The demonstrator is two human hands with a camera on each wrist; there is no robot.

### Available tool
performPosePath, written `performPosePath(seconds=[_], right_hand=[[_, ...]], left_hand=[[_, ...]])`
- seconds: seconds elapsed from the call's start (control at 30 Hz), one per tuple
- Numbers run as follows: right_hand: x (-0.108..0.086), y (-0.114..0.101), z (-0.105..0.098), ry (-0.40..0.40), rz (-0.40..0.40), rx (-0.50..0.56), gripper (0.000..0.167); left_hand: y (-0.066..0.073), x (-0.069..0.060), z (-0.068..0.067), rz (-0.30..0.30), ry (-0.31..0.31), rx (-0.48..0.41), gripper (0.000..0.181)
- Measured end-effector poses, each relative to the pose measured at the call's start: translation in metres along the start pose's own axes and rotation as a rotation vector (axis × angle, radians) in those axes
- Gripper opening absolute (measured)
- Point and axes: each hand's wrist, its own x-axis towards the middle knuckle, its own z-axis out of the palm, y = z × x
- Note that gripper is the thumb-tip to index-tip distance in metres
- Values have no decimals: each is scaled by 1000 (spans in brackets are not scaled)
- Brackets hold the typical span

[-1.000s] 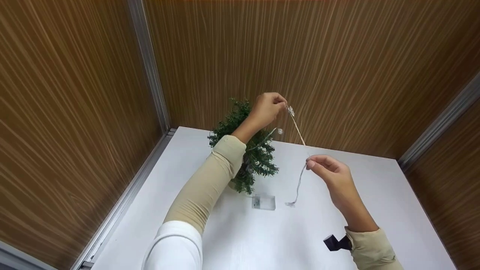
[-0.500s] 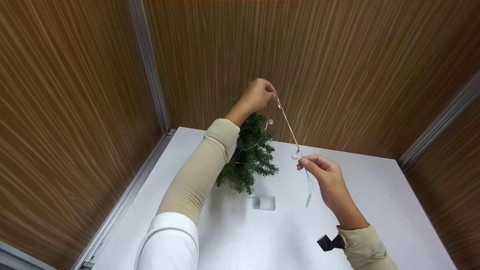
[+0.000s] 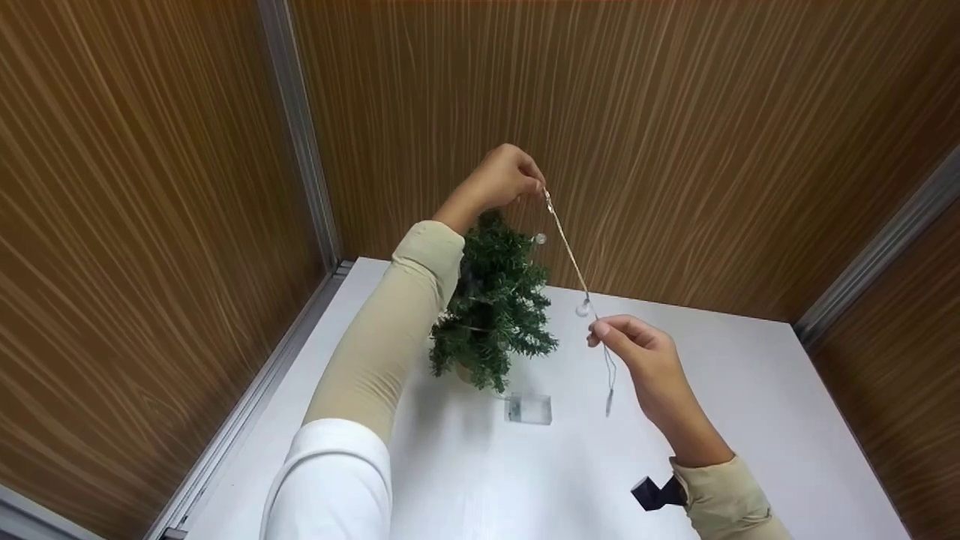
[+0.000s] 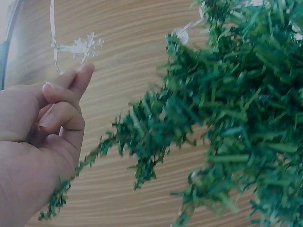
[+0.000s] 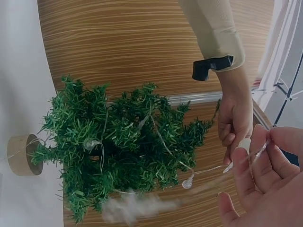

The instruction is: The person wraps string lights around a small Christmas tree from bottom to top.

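Observation:
A small green artificial Christmas tree (image 3: pixel 506 300) stands on the white table, string lights wound partly round it. Just above its top, my left hand (image 3: pixel 496 180) pinches the light string (image 3: pixel 567 244) between thumb and fingertips. Beside those fingertips is a clear snowflake-shaped light (image 4: pixel 87 46). From there the wire slants down to my right hand (image 3: pixel 645 356), right of the tree, whose thumb and fingers pinch it below a clear bulb (image 3: pixel 583 308). A loose loop with a slim end (image 3: pixel 609 403) dangles under the right hand. Another bulb (image 5: pixel 188 182) hangs off the tree.
A clear battery box (image 3: pixel 529 409) lies on the white table (image 3: pixel 480 480) in front of the tree, joined by a wire. The tree has a round wooden base (image 5: pixel 19 155). Wood-grain panels (image 3: pixel 600 112) enclose the back and sides.
My left hand has risen and moved left with the wire. My right hand has shifted slightly left, and a bulb now shows above its fingertips.

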Motion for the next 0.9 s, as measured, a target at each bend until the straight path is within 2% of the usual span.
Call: performPosePath(seconds=[0.2, 0.33, 0.57, 0.73, 0.9], right_hand=[[-1, -6, 6, 9, -19, 5, 22], [-1, -11, 12, 6, -35, 16, 16], [-1, -20, 22, -31, -75, 31, 16], [-1, -26, 31, -45, -90, 40, 15], [-1, -34, 41, -41, -102, 50, 16]], left_hand=[[0, 9, -12, 14, -68, 13, 15], [-2, 13, -16, 4, -104, 67, 16], [-10, 13, -22, -18, -166, 138, 18], [-15, 11, -28, -24, -149, 127, 18], [-24, 12, -31, -37, -103, 45, 16]])
